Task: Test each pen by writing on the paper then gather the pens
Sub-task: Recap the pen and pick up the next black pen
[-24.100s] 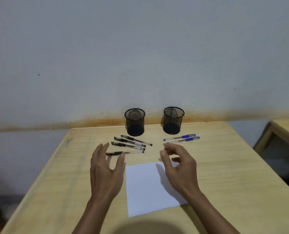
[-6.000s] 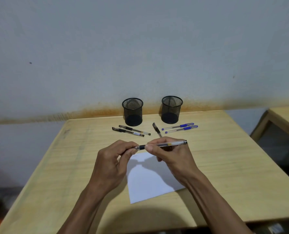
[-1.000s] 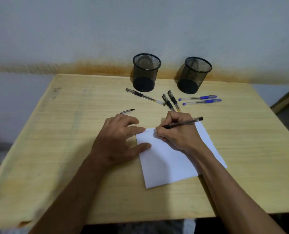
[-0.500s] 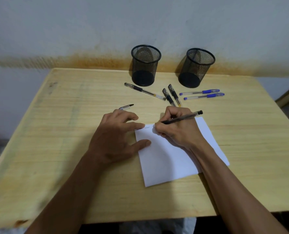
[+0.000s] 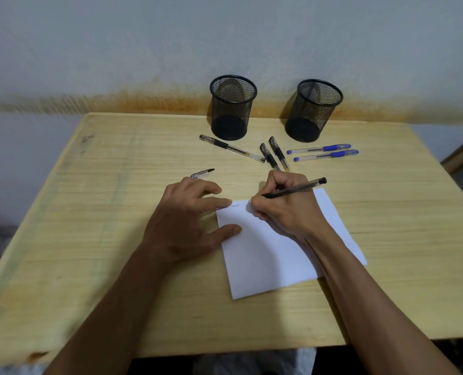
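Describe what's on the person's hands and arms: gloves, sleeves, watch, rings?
Nothing is worn that shows. The left hand and right hand are bare, with no gloves or rings visible. Both forearms are uncovered to the frame's bottom edge, with no sleeves, watch, bands or markings in view.

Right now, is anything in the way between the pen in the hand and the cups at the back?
Yes. Two black pens lie on the table just beyond the right hand, between the held pen and the cups. Lifting the pen over them should clear them easily.
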Available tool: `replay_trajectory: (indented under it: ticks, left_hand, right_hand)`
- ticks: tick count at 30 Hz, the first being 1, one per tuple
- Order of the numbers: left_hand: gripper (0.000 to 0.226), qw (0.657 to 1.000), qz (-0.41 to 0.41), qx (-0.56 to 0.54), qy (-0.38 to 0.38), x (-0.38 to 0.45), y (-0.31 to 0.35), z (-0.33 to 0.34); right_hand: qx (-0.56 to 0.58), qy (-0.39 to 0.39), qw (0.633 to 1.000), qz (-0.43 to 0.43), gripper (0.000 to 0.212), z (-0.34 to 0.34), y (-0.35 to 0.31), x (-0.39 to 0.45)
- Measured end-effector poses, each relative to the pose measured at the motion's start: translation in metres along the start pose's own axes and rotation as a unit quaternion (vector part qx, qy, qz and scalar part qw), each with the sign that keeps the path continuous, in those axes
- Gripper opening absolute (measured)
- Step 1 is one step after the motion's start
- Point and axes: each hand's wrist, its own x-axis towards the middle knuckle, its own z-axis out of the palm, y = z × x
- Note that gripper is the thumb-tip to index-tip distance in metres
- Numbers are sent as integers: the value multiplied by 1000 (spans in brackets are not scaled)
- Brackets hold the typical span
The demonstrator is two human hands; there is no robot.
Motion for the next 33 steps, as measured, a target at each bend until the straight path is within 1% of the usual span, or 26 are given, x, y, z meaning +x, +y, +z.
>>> replay_trajectory:
  ticks: [4,11,16,21,28,31,33]
  left_hand:
    - [51,1000,2,5,-1,0,0,0]
    - [51,1000,3,0,0,0,0,-1]
    - [52,1000,8,-1,3,0,-1,0]
    - [50,1000,18,-5,12,0,-1,1]
    - [50,999,26,-3,19,-1,-4,5]
    - [50,999,30,-4,31,-1,-5,6]
    - [50,999,35,-1,33,-1,-6,7]
  right_hand:
    - [12,1,1000,13,26,1,0,-1]
    - [8,2,1000,4,23,1,-3,-2]
    - [4,-1,1000,3,27,-1,-1,-1]
    - [-26,8,1000,-2,20,-3,-2,-3]
    - [-25,20,999,8,20,-3,0,-2]
    - [-43,31,999,7,18,-2,0,-3]
    - [-23,29,999,12,19,-3,1,-2]
